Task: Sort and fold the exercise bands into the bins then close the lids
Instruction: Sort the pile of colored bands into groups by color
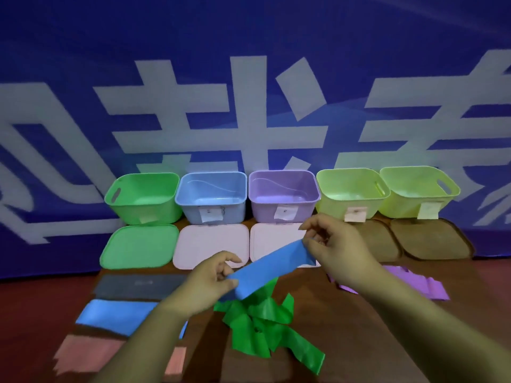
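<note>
Left hand (pixel 210 283), right hand (pixel 334 244): folded blue band (pixel 265 269) pinched at either end, held slanted above table. Tangled green band (pixel 265 324) heaped directly beneath. Purple band (pixel 409 283) partly hidden by right forearm. Black band (pixel 138 286), second blue band (pixel 110 313), pink band (pixel 85 355) laid flat at left (last two crossed by left forearm). Five open bins lined at back, blue bin (pixel 193 208) among them; lids laid in front.

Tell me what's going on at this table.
A person holds a blue band by its ends with the left hand and right hand above the table. Five bins stand open at the back, lids lying in front. A crumpled green band, a purple band and three flat bands on the left lie unsorted.
</note>
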